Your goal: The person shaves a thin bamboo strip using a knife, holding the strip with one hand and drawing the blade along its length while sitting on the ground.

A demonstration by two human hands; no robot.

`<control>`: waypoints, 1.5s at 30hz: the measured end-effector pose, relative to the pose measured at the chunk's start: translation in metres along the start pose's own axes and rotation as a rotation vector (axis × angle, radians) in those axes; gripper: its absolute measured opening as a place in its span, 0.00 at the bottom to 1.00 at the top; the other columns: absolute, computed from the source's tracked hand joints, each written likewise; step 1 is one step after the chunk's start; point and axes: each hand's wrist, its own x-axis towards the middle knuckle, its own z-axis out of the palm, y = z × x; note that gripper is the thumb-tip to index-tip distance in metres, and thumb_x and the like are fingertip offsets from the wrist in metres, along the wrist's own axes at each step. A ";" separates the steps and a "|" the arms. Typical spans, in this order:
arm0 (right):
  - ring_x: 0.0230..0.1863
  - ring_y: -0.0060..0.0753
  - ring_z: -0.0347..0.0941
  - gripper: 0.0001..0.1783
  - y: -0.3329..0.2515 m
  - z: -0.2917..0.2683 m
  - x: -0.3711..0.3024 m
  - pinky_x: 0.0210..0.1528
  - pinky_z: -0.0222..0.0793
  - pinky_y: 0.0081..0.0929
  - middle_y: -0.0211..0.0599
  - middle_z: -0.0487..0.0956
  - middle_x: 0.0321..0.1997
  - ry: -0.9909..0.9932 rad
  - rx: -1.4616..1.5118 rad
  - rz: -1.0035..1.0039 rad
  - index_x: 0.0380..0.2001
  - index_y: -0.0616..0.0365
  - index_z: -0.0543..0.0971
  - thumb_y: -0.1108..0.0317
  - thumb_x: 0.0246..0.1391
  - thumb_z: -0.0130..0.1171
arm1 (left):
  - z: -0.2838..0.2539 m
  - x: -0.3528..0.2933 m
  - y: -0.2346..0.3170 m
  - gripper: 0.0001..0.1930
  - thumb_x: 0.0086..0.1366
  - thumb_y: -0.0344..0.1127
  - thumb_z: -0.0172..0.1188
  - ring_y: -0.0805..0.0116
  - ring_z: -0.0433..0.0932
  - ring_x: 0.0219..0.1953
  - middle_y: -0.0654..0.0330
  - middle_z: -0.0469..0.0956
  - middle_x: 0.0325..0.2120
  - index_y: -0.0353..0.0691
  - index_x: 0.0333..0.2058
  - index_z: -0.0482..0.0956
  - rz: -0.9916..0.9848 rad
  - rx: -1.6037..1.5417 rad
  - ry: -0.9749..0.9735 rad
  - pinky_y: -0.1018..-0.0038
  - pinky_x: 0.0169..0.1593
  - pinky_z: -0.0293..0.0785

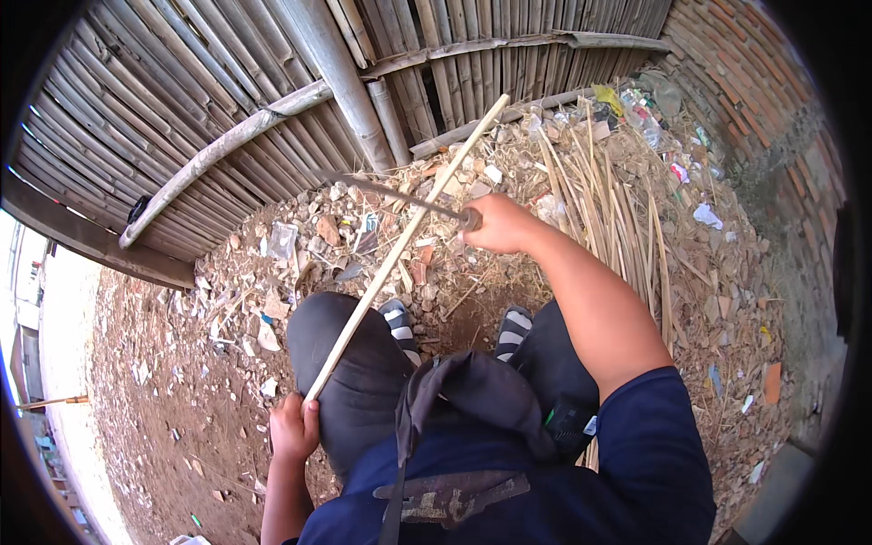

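Note:
My left hand (293, 427) is closed round the near end of a long pale bamboo strip (385, 265), beside my left knee. The strip slants up and away to the right, passing over that knee. My right hand (501, 224) grips the handle of a long-bladed knife (386, 190), whose dark, thin blade points left. Blade and strip cross just left of my right hand; whether they touch I cannot tell. To the right of the knife, a bundle of split bamboo strips (610, 200) lies on the ground.
A bamboo slat fence (263, 82) with a thick post (341, 77) stands in front. At the right rises a brick wall (763, 82). Rubble, straw and plastic litter (645, 123) cover the dirt ground. My feet in striped socks (513, 332) are between my bent knees.

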 end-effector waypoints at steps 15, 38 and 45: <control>0.37 0.47 0.80 0.15 0.044 -0.006 0.012 0.42 0.74 0.42 0.46 0.82 0.32 0.085 0.023 0.101 0.32 0.59 0.81 0.58 0.47 0.66 | -0.008 0.009 0.008 0.18 0.69 0.43 0.55 0.34 0.75 0.23 0.41 0.73 0.18 0.36 0.25 0.67 -0.015 -0.018 -0.054 0.46 0.27 0.68; 0.41 0.48 0.80 0.15 0.000 -0.001 -0.006 0.44 0.74 0.43 0.47 0.83 0.38 -0.006 -0.093 -0.022 0.38 0.57 0.82 0.60 0.49 0.65 | -0.007 0.005 0.005 0.23 0.71 0.48 0.53 0.38 0.72 0.20 0.43 0.69 0.14 0.36 0.22 0.64 -0.022 -0.068 -0.043 0.52 0.24 0.64; 0.41 0.50 0.80 0.16 0.021 -0.014 0.007 0.44 0.74 0.43 0.47 0.83 0.36 0.029 -0.068 0.040 0.34 0.58 0.82 0.56 0.48 0.67 | -0.006 0.004 0.004 0.21 0.68 0.46 0.59 0.37 0.74 0.21 0.44 0.72 0.15 0.38 0.22 0.66 -0.070 -0.083 -0.030 0.50 0.26 0.67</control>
